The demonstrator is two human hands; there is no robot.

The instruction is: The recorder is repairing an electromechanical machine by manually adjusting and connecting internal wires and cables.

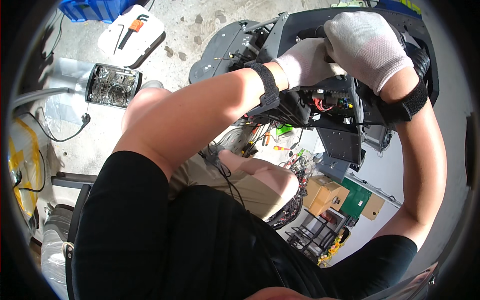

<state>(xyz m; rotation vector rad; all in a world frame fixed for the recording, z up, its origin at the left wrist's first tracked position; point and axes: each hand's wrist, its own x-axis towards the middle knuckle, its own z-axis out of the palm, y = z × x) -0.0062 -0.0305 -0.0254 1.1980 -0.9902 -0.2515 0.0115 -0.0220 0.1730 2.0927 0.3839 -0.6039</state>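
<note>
Both my hands wear white knitted gloves and meet at the upper part of a dark grey machine [295, 30]. My right hand [365, 47] is closed in a fist, its knuckles turned up. Just left of it and slightly lower, my left hand [309, 62] is closed, its fingers partly covered by the right hand. Something dark shows between the two hands, and a short black cylindrical part sticks out beside the right fist. What each hand grips is hidden. Below the hands, the machine's open side shows a circuit board [332, 102] with red wires.
At the upper left, hex keys in an orange holder [136, 26] lie on a white panel [111, 42]. Near them are a tray [90, 85] of small metal parts and a blue crate [87, 12]. A screwdriver [282, 148], cables and a cardboard box [320, 195] lie beyond my legs.
</note>
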